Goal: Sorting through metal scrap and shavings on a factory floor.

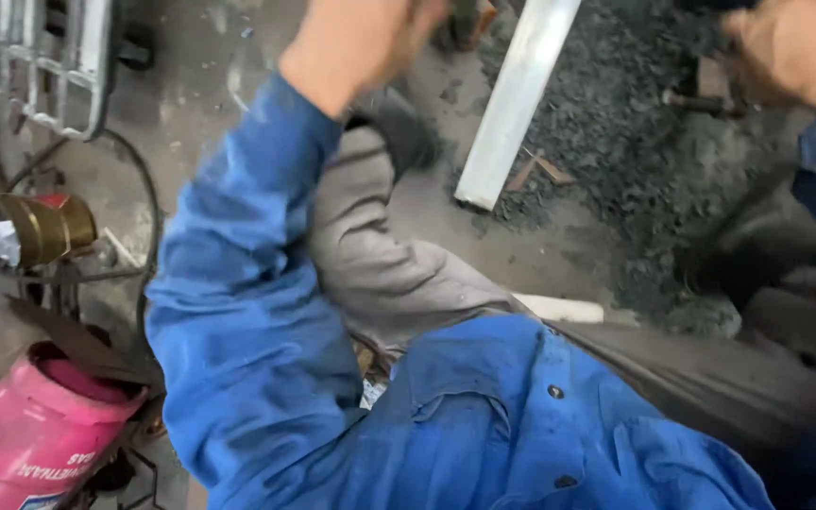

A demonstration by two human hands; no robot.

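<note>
A: What does the head view show of the work in hand?

B: The left hand (356,42), raised at the top edge, appears curled into a fist; whether it grips anything cannot be told, since blur and the frame edge hide the fingers. The right hand (795,47), at the upper right, seems closed near a dark metal rod (696,102) lying on a heap of black grit (616,123). Contact cannot be confirmed.

A: How far along is it?

B: Judged from this view, little is settled: a pale metal bar (517,99) lies slanted on the concrete floor (540,241), its lower end just beside the grit, apart from both hands.

A: And the surroundings?

B: The blue sleeve (238,283) and grey trouser knee (380,255) fill the centre and block much of the floor. At left stand a pink canister (30,434), a brass-coloured fitting (44,227) and a black cable (148,189).
</note>
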